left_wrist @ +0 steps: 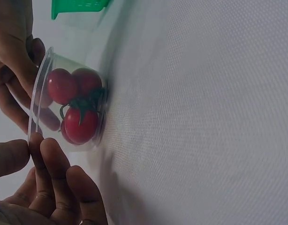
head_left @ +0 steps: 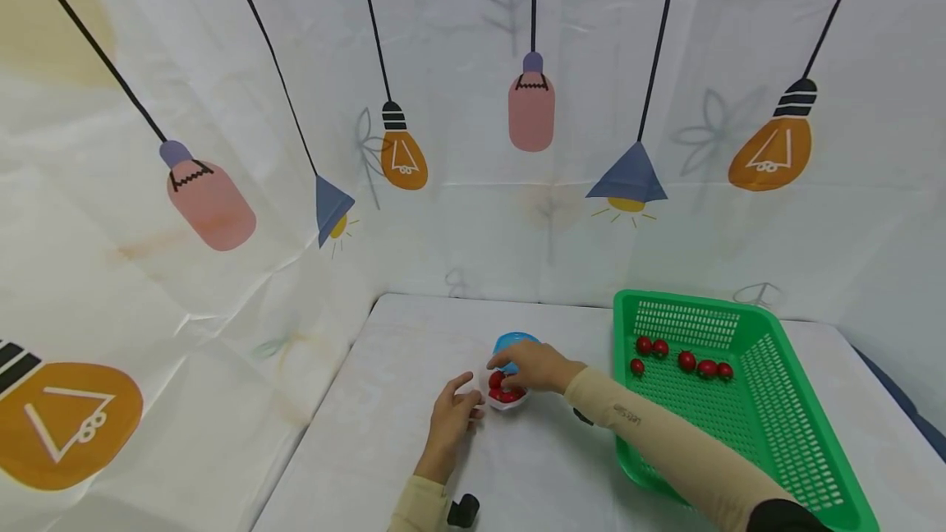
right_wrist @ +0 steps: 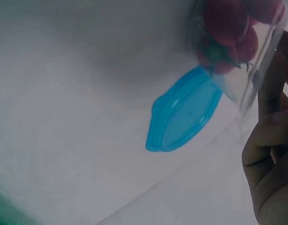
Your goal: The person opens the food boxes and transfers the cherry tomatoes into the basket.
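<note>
A small clear plastic cup [left_wrist: 69,61] stands on the white tabletop, holding several red cherry tomatoes [left_wrist: 82,123], one with a green stem. My right hand [head_left: 543,365] arches over the cup with its fingers bent loosely at the mouth. Through the clear wall, in the left wrist view, some right fingertips show beside the tomatoes; no separate tomato is visible in that hand. On the cup's left side is my left hand [head_left: 448,424], thumb and fingertips close to the rim, fingers loosely bent. Just behind the cup lies a blue plastic lid [right_wrist: 186,115].
A large green plastic basket [head_left: 809,405] stands to the right, under my right forearm. Several loose cherry tomatoes [head_left: 687,361] lie in its far part. A white sheet printed with lamps [head_left: 473,236] hangs behind the table and along its left side.
</note>
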The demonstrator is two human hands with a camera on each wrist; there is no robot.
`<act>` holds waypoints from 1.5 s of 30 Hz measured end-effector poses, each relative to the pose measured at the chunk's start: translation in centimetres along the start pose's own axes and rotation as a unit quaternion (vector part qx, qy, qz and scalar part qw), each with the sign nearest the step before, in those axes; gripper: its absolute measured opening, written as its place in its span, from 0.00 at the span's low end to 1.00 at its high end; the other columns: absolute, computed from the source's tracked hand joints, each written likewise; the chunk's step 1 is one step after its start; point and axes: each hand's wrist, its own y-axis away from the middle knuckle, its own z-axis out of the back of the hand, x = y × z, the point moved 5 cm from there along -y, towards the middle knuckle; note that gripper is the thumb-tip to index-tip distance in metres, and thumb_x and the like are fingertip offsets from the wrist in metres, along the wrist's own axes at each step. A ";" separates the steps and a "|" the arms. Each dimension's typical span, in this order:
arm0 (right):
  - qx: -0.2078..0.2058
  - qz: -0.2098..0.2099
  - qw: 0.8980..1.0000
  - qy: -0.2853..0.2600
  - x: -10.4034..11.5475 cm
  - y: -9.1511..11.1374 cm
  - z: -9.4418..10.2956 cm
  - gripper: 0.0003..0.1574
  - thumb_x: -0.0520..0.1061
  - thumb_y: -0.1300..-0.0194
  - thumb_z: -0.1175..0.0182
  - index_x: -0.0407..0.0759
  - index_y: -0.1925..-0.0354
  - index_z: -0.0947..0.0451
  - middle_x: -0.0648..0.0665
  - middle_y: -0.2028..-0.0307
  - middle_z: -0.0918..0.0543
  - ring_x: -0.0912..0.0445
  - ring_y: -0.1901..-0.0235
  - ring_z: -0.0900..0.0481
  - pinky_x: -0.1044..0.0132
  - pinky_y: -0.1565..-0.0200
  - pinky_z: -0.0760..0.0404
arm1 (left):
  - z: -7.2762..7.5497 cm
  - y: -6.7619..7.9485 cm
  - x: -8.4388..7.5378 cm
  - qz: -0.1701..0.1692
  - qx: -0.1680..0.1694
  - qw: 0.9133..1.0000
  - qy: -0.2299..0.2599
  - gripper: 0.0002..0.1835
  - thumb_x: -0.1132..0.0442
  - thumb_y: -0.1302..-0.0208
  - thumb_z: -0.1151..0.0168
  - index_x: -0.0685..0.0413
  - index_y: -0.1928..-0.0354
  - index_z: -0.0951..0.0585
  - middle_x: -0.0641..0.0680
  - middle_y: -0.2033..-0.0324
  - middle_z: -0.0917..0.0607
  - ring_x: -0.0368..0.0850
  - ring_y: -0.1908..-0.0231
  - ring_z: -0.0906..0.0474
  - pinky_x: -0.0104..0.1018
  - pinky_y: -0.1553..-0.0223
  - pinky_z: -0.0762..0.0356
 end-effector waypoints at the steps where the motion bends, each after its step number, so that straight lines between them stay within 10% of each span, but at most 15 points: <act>1: 0.002 0.001 1.000 0.009 0.0 -0.1 -0.2 0.22 0.47 0.36 0.29 0.51 0.44 0.15 0.52 0.49 0.14 0.50 0.48 0.20 0.47 0.49 0.19 | 0.0 0.0 0.0 -0.002 0.001 1.000 -0.001 0.26 0.62 0.28 0.43 0.59 0.31 0.29 0.53 0.64 0.14 0.44 0.68 0.18 0.37 0.64 0.22; 45: -0.050 -0.030 0.990 0.129 0.4 -1.0 -2.4 0.15 0.45 0.38 0.27 0.54 0.54 0.18 0.53 0.63 0.13 0.58 0.65 0.19 0.53 0.53 0.16 | -0.1 0.1 -0.2 -0.016 0.012 1.000 0.004 0.26 0.62 0.28 0.42 0.59 0.30 0.30 0.55 0.63 0.14 0.48 0.66 0.18 0.37 0.65 0.23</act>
